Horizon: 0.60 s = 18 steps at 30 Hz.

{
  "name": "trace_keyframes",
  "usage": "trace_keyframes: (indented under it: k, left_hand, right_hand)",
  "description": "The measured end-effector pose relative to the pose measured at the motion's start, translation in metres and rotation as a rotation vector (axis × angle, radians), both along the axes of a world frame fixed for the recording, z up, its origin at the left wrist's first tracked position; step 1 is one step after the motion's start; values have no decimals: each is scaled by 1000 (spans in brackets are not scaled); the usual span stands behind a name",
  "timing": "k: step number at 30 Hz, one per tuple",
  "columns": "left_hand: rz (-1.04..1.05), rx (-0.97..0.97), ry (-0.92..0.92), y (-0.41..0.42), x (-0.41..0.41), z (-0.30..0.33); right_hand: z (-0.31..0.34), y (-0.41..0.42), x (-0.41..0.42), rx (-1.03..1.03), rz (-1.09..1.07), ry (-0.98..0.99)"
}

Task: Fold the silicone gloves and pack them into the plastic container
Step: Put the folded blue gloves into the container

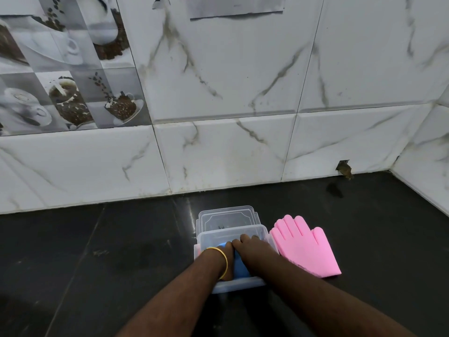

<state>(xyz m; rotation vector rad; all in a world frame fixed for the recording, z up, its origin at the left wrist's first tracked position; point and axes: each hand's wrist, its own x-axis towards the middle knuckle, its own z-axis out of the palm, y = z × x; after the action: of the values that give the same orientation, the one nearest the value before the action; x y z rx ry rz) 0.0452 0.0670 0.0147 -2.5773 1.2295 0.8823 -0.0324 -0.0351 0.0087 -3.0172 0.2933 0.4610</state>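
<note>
A clear plastic container (206,235) stands on the black counter, near the lower middle of the head view. A blue silicone glove (240,267) lies folded inside it, mostly covered by my hands. My left hand (224,252), with a gold bangle on the wrist, presses down on the glove's left side. My right hand (252,250) presses on its right side, fingers reaching toward the container's far wall. A pink silicone glove (306,246) lies flat and unfolded on the counter, touching the container's right side, fingers pointing away from me.
The container's clear lid (228,216) lies just behind it. The black counter (121,251) runs left and right and ends at a white marble-tiled wall (230,154) behind. A side wall (427,171) closes the far right corner.
</note>
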Motion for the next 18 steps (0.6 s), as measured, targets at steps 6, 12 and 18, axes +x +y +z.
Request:
trace_keyframes:
  k: [6, 12, 18]
  left_hand:
    - [-22, 9, -52, 2, 0, -1]
    - [-20, 27, -26, 2, -1, 1]
    - [-42, 10, -48, 1, -13, 17]
  right_hand:
    - [-2, 0, 1, 2, 0, -5]
    - [-4, 2, 2, 11, -19, -10]
    - [3, 3, 1, 49, -9, 20]
